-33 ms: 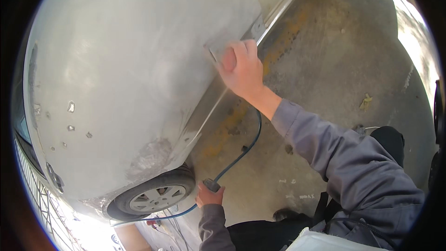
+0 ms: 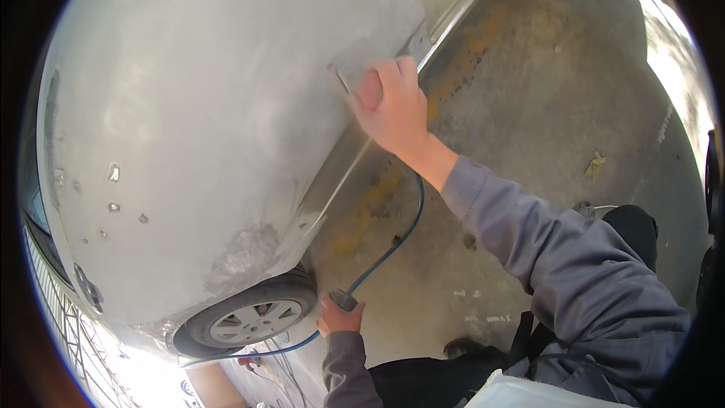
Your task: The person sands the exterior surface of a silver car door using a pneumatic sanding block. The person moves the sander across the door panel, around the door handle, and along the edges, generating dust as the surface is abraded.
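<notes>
A pale grey car panel (image 2: 196, 106) with dull, sanded-looking patches fills the left and upper part of the view. My right hand (image 2: 393, 106) is at its lower edge, close to the sill, with fingers curled round a flat, pale tool (image 2: 343, 80). Motion blurs this tool against the panel, so its kind cannot be made out. Lower down, by the wheel, my left hand (image 2: 341, 317) is closed on a dark grey, stubby fitting (image 2: 343, 301). A blue hose (image 2: 377, 263) runs through that hand and up behind my right wrist.
The wheel (image 2: 257, 321) sits under a rough, bare patch (image 2: 245, 257) on the panel. Several small chipped spots (image 2: 113, 172) and a door handle (image 2: 88, 289) lie farther left. A yellowish scrap (image 2: 595, 165) is on the concrete floor (image 2: 529, 98). A cardboard box (image 2: 219, 387) stands below the wheel.
My right hand and its flat tool have shifted slightly up and left along the panel. My left hand stays where it was.
</notes>
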Motion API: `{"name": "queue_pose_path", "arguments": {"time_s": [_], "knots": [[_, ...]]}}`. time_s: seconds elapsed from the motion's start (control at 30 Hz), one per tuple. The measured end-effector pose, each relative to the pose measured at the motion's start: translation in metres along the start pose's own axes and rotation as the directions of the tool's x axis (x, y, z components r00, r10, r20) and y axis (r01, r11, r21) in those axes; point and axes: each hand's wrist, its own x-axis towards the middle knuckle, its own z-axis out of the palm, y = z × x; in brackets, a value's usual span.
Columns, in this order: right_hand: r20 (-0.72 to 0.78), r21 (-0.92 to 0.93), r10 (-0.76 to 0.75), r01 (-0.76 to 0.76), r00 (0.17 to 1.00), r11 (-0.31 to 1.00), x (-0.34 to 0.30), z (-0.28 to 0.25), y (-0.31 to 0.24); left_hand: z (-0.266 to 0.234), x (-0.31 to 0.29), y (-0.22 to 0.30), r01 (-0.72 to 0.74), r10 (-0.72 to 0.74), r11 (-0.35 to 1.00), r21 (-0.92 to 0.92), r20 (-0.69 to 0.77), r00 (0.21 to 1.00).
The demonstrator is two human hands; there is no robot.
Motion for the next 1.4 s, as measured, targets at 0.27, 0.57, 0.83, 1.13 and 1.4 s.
{"name": "queue_pose_path", "arguments": {"time_s": [0.27,0.57,0.83,1.13,1.4], "knots": [[0.027,0.021,-0.030,0.029,0.999,0.999,-0.007,0.004,-0.012,0.000,0.003,0.004,-0.033,0.033,0.999,0.000,-0.043,0.999],[-0.073,-0.060,-0.298,0.294,0.952,0.954,0.047,0.014,-0.032,-0.002,0.010,0.010,0.015,-0.021,0.998,-0.062,-0.089,0.996],[0.105,-0.060,-0.152,0.159,0.983,0.986,0.043,0.008,-0.064,0.000,0.006,0.004,-0.003,0.003,1.000,0.004,-0.121,0.993],[0.005,-0.056,-0.120,0.120,0.993,0.991,0.058,0.000,-0.062,0.003,0.005,-0.001,-0.035,0.024,0.997,-0.066,-0.155,0.988],[-0.110,0.022,-0.095,0.098,0.989,0.995,0.061,-0.001,-0.058,-0.007,0.005,0.014,0.028,-0.034,0.998,-0.064,-0.094,0.995]]}}
